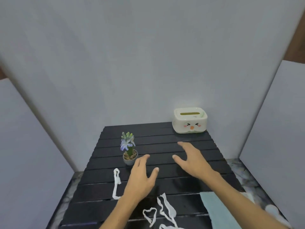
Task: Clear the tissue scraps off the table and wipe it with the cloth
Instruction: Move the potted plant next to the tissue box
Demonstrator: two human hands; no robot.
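Two empty hands, left hand (pixel 140 180) fingers spread, right hand (pixel 192 160) fingers spread

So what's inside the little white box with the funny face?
The white box has a slot in its lid that shows only something yellow-green inside. The lid covers the rest, so I cannot tell if tissues are in there.

Three tissue scraps (pixel 116 184), one cloth (pixel 216 210), one potted plant (pixel 129 151), one tissue box (pixel 189 120), two hands (pixel 140 180)
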